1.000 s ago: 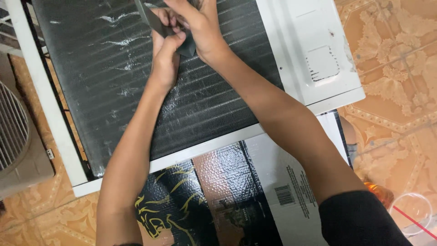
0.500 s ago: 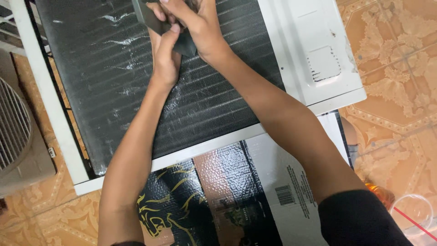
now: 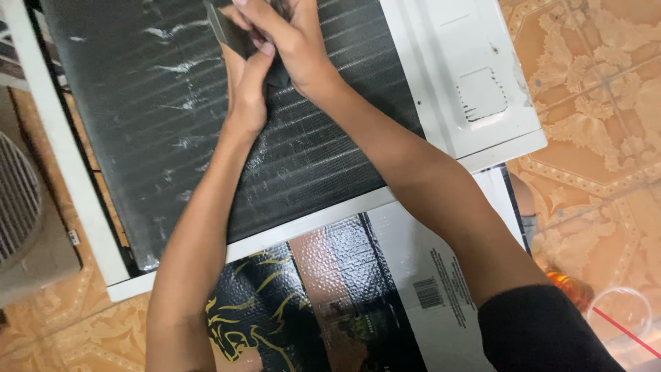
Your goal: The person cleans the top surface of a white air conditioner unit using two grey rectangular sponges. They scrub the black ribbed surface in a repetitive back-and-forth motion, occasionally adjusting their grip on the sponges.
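Note:
A white air-conditioner unit [image 3: 475, 96] lies flat on the floor with its dark finned coil [image 3: 151, 124] facing up. Both my hands meet at the top middle of the coil. My left hand [image 3: 244, 86] and my right hand [image 3: 286, 34] together grip a small flat dark tool [image 3: 227, 31], like a fin comb, pressed against the fins. Bent, shiny patches mark the fins to the left of my hands. The top of the tool is cut off by the frame edge.
A printed cardboard sheet [image 3: 385, 289] lies under the unit's near edge. A beige fan housing [image 3: 27, 220] stands at the left. An orange item [image 3: 568, 286] and a clear round lid [image 3: 620, 313] sit at the lower right on patterned floor tiles [image 3: 592, 89].
My hands and the tool have shifted slightly up the coil toward the frame's top edge. The view has barely moved.

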